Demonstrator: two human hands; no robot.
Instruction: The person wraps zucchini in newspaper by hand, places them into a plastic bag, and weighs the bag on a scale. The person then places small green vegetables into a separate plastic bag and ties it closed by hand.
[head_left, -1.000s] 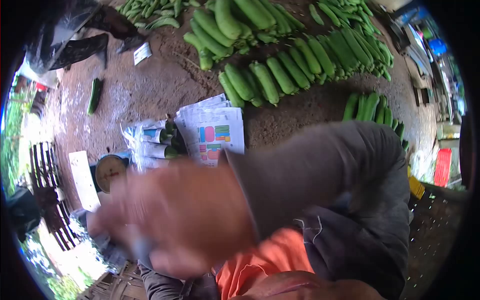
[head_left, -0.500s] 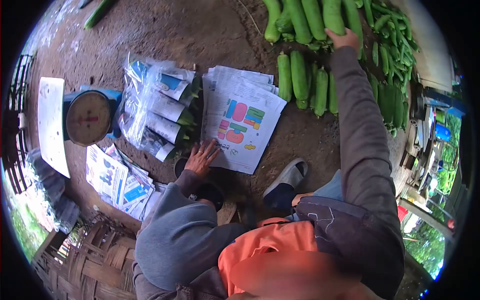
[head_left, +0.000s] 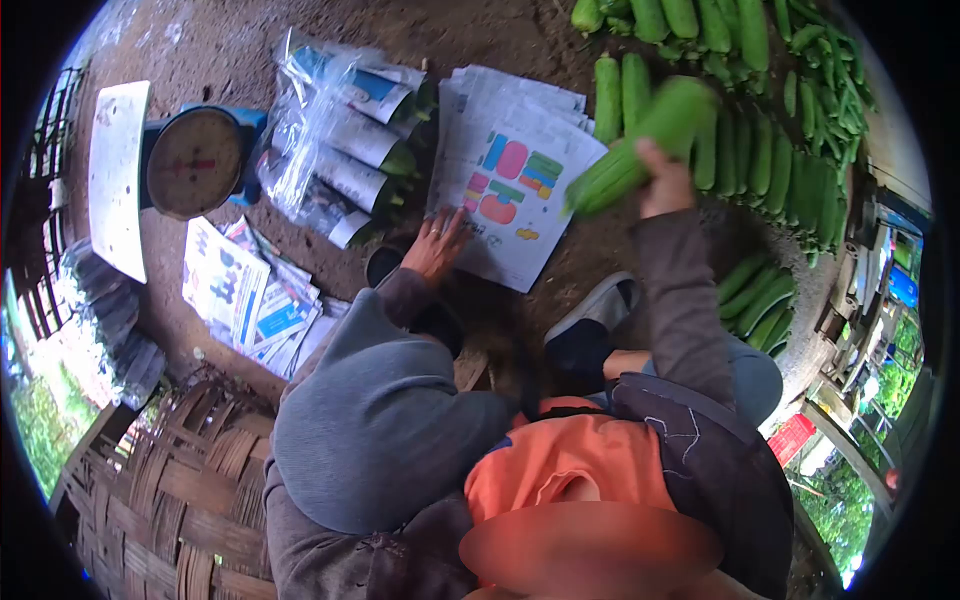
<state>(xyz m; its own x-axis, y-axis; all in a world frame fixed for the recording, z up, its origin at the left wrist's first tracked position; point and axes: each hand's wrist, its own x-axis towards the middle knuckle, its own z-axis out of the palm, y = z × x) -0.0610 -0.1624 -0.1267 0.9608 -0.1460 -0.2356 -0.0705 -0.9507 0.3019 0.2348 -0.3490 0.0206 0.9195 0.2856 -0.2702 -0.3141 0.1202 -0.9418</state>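
My right hand is wrapped round a thick, long green gourd, held tilted above the floor beside the paper stack. My left hand lies with spread fingers on the lower left corner of a stack of printed paper sheets; the top sheet carries colourful block shapes. Left of the stack, a clear plastic bag contains several gourds wrapped in paper, their green ends sticking out at the right.
Rows of green gourds lie at the upper right, more by my right knee. A blue scale with a white pan stands left. Below it lies a printed paper pile. A woven bamboo basket is at lower left.
My right hand has lifted a gourd from the upper row and brought it down and left towards the paper stack. My left hand stays on the sheets. The whole view has shifted.
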